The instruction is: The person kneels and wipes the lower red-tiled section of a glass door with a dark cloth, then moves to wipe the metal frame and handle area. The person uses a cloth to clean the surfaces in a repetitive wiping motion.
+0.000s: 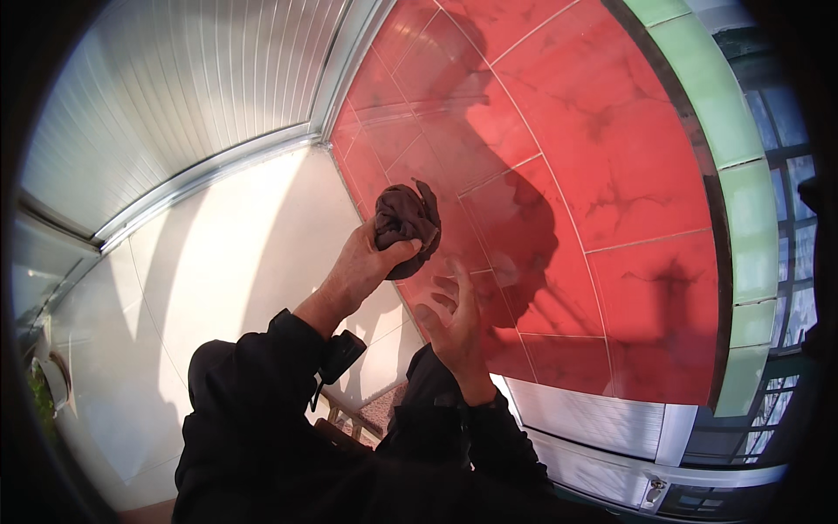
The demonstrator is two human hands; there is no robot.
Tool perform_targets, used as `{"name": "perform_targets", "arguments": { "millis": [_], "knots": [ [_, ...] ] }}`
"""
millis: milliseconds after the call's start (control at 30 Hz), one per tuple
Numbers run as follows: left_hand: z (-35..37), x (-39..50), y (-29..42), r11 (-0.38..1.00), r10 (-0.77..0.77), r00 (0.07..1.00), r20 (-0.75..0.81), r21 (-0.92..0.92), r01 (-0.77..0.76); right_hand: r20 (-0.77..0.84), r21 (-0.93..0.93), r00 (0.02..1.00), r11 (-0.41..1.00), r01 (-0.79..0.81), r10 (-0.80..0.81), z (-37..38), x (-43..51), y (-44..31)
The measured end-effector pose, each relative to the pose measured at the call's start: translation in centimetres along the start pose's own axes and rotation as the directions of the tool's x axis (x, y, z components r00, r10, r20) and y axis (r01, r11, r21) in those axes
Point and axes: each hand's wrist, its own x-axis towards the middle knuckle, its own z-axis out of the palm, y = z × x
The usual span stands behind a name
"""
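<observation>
My left hand (pixel 368 263) grips a bunched dark brown cloth (pixel 407 226), with the thumb pressed over its near side. Folds of the cloth stick out above the fingers. To the right, my right hand (pixel 455 321) is held up with its fingers apart and nothing in them. Behind both hands spreads a glossy red tiled surface (pixel 645 144) with pale joints and dark veining. My shadow falls across it. Whether the right fingertips touch the tiles I cannot tell.
A ribbed light panel (pixel 196 78) in a metal frame stands at upper left, above pale floor tiles (pixel 216 262). Green tiles (pixel 749 223) edge the red surface. A white door with a lock (pixel 655 490) is at lower right. A black device (pixel 343 357) hangs near my left sleeve.
</observation>
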Motion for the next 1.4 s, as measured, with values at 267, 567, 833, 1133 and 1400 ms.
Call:
{"name": "perform_targets", "arguments": {
  "millis": [267, 567, 833, 1133, 1400],
  "knots": [
    [0.2, -3.2, -0.7, 0.996, -0.076, 0.917, 0.393, 0.08, 0.049, -0.013, -0.381, 0.902, 0.836, 0.395, -0.432, 1.7, 1.5, -4.0],
    [-2.7, -5.8, 1.8, 0.982, 0.051, 0.894, 0.445, 0.143, -0.127, -0.103, -0.579, 0.806, 0.694, 0.428, -0.583, -1.2, 1.5, -8.5],
    [-7.2, -6.2, 4.4, 0.971, 0.054, 0.971, 0.232, 0.213, -0.105, -0.207, -0.974, 0.462, 0.228, -0.01, -0.862, -17.6, 0.2, -15.4],
    [-7.8, -6.4, 4.8, 0.954, 0.066, 0.969, 0.238, 0.27, -0.131, -0.148, -0.975, 0.443, 0.055, -0.216, -0.884, -20.8, 1.8, -14.6],
    [-6.8, -5.3, 4.7, 0.954, 0.098, 0.971, 0.219, 0.258, -0.154, -0.168, -0.978, 0.457, 0.089, -0.189, -0.874, -20.8, 1.6, -15.4]
  ]
}}
